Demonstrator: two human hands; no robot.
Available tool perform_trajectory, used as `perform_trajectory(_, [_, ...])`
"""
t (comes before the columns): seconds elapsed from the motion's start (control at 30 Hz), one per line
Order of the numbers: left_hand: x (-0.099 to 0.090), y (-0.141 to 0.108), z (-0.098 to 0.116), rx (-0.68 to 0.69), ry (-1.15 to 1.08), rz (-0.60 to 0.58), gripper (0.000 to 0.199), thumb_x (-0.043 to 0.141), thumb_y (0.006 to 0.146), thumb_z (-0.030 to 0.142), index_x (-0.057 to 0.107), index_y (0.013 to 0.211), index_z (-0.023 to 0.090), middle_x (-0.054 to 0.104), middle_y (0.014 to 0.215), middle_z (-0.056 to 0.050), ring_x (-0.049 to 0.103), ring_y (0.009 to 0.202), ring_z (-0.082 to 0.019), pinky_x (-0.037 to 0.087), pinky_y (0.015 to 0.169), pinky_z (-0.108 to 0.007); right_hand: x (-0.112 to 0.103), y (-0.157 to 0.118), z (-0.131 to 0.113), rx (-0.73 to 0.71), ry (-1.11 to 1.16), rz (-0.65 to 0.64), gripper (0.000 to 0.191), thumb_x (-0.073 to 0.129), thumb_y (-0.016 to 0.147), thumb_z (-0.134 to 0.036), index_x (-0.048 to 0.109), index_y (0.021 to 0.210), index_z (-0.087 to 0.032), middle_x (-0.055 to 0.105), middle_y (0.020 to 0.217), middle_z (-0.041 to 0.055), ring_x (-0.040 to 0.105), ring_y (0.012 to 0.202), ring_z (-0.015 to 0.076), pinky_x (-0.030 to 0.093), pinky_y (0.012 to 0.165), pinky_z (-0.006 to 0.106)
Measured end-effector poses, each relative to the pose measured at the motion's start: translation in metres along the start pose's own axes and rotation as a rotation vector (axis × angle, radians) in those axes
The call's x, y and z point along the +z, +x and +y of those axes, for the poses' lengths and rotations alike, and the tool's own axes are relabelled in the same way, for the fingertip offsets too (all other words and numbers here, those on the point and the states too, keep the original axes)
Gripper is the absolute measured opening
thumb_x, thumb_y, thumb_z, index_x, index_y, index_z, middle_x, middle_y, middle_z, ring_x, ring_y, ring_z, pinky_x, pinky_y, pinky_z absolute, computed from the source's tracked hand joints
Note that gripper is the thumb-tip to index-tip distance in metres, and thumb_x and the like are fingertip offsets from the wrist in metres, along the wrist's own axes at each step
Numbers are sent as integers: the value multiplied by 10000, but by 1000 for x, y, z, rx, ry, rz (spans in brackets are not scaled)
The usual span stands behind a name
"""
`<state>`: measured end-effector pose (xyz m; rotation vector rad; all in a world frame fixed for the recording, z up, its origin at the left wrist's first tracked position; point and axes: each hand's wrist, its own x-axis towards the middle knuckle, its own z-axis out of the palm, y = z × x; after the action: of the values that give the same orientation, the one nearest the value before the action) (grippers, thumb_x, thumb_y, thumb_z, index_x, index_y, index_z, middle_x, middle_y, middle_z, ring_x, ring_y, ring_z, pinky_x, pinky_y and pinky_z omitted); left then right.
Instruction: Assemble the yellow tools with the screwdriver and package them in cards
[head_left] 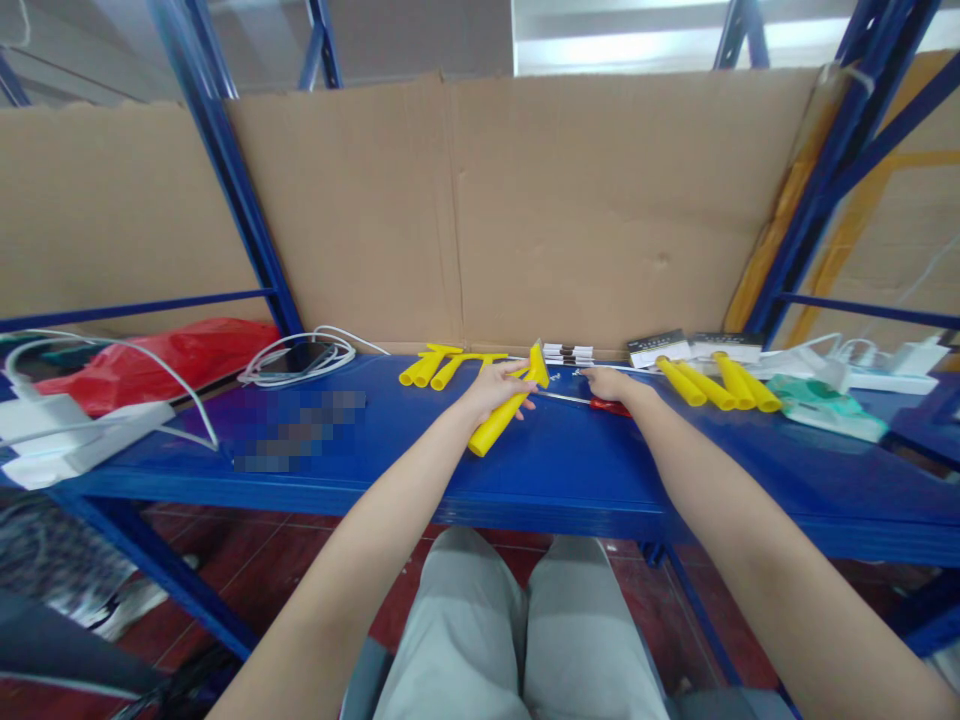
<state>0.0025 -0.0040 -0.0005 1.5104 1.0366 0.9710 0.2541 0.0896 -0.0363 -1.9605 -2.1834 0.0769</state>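
Note:
A yellow scraper [499, 425] with a thick tubular handle is in my left hand [496, 390], its head pointing away from me and its lower end tilted toward the front edge. Some of my left fingers wrap the handle and others stretch past it. My right hand [611, 383] is low over the table with its fingertips together near small screws [555, 376]; what they pinch, if anything, is too small to make out. Just below that hand lies a screwdriver [606, 406], red handle partly covered by the wrist, thin metal shaft pointing left toward the scraper.
Several yellow scraper handles [426, 368] lie at the back left, more yellow handles [697, 385] at the right by printed cards [658, 348]. White cable [337, 352], a red bag [172, 360], power strips [97, 440] and a green plastic packet [825, 408] stand farther out. Cardboard [562, 200] walls the back.

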Motion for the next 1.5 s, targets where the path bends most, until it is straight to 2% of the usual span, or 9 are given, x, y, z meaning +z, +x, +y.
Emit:
perform_trajectory(0.1, [1,-4,2,-71,-80,-55,677,630,811,54,407,1444,149,719,996,-146,654,553,-126,511,458,-216,2,4,4,-7,0,-6,504,529,817,-220,582,1317,-192,579,1351,126,540,1232,281,394,1041,382])
perform_trajectory(0.27, [-2,-2,-1,-114,-185,-122,665,598,827,30,390,1447,153,728,890,-106,673,572,-135,518,464,-193,4,9,9,-28,-11,-16,527,520,821,-224,558,1346,-208,560,1374,118,524,1251,283,385,1056,403])
perform_trajectory(0.43, [-4,3,-5,-150,-254,-174,666,592,837,42,375,1454,165,727,904,-111,690,613,-143,527,486,-187,6,12,11,-56,-23,-21,519,526,824,-242,563,1340,-202,554,1382,113,520,1254,271,380,1059,374])
perform_trajectory(0.63, [-5,5,-5,-161,-235,-179,682,613,829,69,374,1458,186,714,1029,-145,700,649,-153,554,544,-219,5,9,8,-61,-20,-2,517,506,818,-197,577,1330,-202,583,1351,106,540,1232,254,396,1040,355])
perform_trajectory(0.8, [-6,4,-5,-145,-223,-197,699,612,821,60,362,1463,183,710,1045,-149,701,654,-156,555,542,-224,3,7,5,-58,-15,53,480,489,822,-176,619,1283,-197,625,1298,97,566,1199,234,409,1019,320])
perform_trajectory(0.93, [-5,3,-5,-146,-217,-201,716,599,823,52,336,1476,184,710,1059,-150,701,655,-156,552,540,-225,4,6,5,-70,-8,49,493,499,807,-164,620,1283,-204,620,1307,90,564,1203,235,409,1015,313])
perform_trajectory(1.13, [-5,3,-6,-141,-216,-205,730,605,818,54,326,1480,183,707,1075,-159,701,649,-154,553,538,-226,5,7,6,-77,-12,5,537,501,795,-159,589,1322,-217,594,1343,80,551,1220,248,395,1040,344])
perform_trajectory(1.5, [-3,0,-4,-141,-199,-193,673,617,809,56,405,1436,179,717,1030,-144,693,627,-145,546,514,-209,5,9,5,-53,-45,6,535,488,798,-169,586,1321,-220,587,1348,94,532,1233,260,381,1056,387])
